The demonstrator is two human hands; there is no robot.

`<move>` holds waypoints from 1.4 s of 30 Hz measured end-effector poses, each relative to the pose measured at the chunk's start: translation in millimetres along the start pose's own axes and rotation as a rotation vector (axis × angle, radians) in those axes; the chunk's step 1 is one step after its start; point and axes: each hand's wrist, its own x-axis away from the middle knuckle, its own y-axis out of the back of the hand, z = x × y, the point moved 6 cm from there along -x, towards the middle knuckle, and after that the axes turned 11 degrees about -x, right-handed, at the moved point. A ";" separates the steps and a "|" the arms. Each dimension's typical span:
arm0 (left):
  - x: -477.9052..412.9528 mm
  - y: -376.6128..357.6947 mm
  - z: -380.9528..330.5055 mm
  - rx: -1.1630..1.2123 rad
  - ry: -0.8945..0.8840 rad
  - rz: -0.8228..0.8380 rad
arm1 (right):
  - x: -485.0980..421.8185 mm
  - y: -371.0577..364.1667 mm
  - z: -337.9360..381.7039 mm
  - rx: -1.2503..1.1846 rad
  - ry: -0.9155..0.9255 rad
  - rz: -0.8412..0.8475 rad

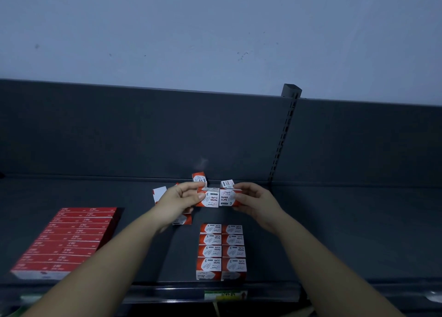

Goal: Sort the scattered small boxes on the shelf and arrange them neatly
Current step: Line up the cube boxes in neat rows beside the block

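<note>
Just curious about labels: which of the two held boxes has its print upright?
The right hand holds it: that right box reads PAPER CLIPS upright, while the left box in the left hand shows the words upside down.

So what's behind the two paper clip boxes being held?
Two loose paper clip boxes stand near the back panel; the held boxes cover their lower parts and anything between them.

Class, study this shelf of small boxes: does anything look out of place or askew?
Yes. Behind the neat block of red-and-white cardboard paper clip boxes, loose boxes lie scattered: a tilted box by the dark back panel, an askew box further left.
</note>
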 end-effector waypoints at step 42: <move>-20.6 -18.7 -6.8 0.317 0.085 -0.054 | -1.4 10.7 6.4 0.093 0.059 -0.027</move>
